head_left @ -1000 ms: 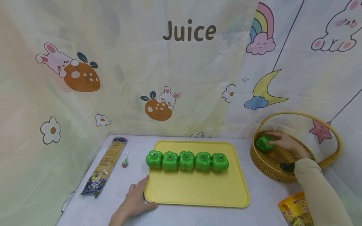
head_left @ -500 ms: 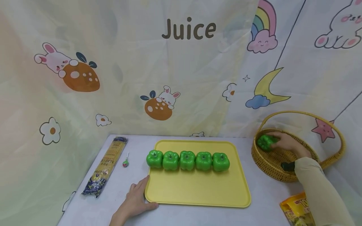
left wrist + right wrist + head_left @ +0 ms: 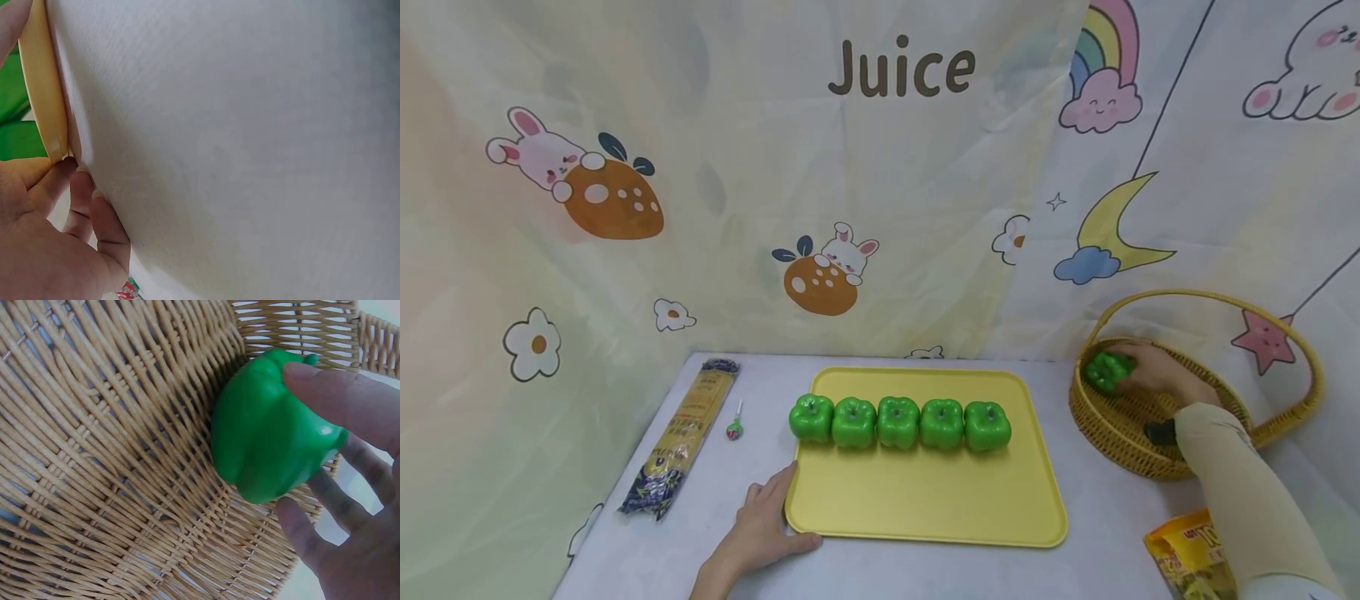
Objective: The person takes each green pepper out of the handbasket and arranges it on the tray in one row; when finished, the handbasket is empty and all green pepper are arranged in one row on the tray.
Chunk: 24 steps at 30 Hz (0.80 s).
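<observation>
In the head view, my left hand (image 3: 762, 527) rests at the front left corner of a yellow tray (image 3: 925, 508). Its thumb lies along the front edge and its fingertips touch the left rim. Several green bell peppers (image 3: 898, 422) stand in a side-by-side row across the tray, the leftmost overlapping the rim. My right hand (image 3: 1161, 373) reaches into a wicker basket (image 3: 1101, 433) at the right and holds another green bell pepper (image 3: 269, 431) against the woven wall. In the right wrist view, the thumb lies over its stem end, with the fingers around its other side.
Left of the tray lie a long packet of noodles (image 3: 688, 433) and a small lollipop (image 3: 734, 429). A yellow snack bag (image 3: 1191, 554) sits at the front right, partly under the right sleeve. The basket's tall handle (image 3: 1210, 293) arches over it; a printed cloth (image 3: 737, 183) hangs behind.
The pepper in the basket has turned slightly in my right hand. My left hand stays at the tray corner, and the row of peppers is unchanged. The head view has shifted a little.
</observation>
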### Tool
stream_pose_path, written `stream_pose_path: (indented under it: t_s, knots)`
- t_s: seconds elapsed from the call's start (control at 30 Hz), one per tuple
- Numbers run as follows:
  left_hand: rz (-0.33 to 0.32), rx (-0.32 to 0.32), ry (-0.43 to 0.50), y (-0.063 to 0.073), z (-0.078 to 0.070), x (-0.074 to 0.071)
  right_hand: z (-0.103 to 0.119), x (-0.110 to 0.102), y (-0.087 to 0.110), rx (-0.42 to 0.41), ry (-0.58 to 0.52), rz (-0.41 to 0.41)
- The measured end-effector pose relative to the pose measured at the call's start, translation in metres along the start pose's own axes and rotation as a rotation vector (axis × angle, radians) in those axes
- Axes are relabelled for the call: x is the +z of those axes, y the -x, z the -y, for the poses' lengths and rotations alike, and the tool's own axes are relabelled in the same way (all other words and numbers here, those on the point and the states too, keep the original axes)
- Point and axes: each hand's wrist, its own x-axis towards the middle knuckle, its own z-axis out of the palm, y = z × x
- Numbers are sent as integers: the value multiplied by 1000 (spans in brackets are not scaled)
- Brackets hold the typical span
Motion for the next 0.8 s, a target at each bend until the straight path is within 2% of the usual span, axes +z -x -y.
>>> stream_pose_path:
  t_s: [0.3,0.8]
  knots:
    - [-6,17,-4,-1,0,0,-7,4,-1,-68,115,-63]
    - [2,26,1,-2,4,2,-11,5,7,-72,33,-123]
